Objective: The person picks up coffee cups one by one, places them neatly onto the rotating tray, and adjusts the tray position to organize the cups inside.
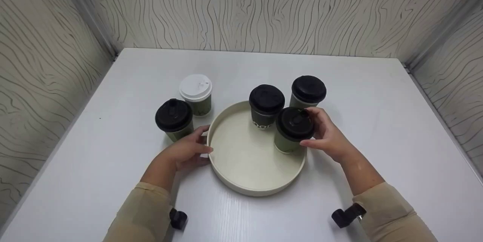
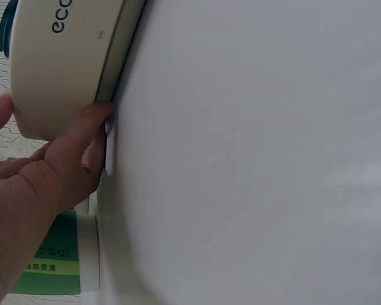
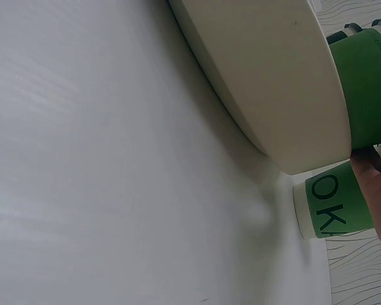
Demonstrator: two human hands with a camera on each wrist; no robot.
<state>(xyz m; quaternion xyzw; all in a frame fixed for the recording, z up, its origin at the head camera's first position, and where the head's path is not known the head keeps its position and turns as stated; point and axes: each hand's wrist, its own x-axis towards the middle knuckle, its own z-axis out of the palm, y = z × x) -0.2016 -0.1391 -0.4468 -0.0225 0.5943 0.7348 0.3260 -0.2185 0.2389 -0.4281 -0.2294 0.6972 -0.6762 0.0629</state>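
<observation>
A round cream tray (image 1: 245, 166) lies on the table, its side wall (image 2: 63, 76) large in the left wrist view. My left hand (image 1: 188, 149) pinches its left rim, thumb over the edge and fingers against the outer wall. Inside the tray at the right stands a green paper coffee cup with a black lid (image 1: 296, 124). My right hand (image 1: 328, 136) holds that cup from its right side, thumb in front and fingers behind. Behind it, a dark paper cup with a black lid (image 1: 266, 100) stands in the tray. The right wrist view shows the held cup's green sleeve (image 3: 368, 89).
Left of the tray stand a black-lidded green cup (image 1: 174, 117), close to my left hand, and a white-lidded cup (image 1: 197, 91) behind it. Another black-lidded cup (image 1: 308, 90) stands on the table beyond the tray's right side. A patterned wall (image 1: 241, 11) borders the white table (image 1: 377, 113).
</observation>
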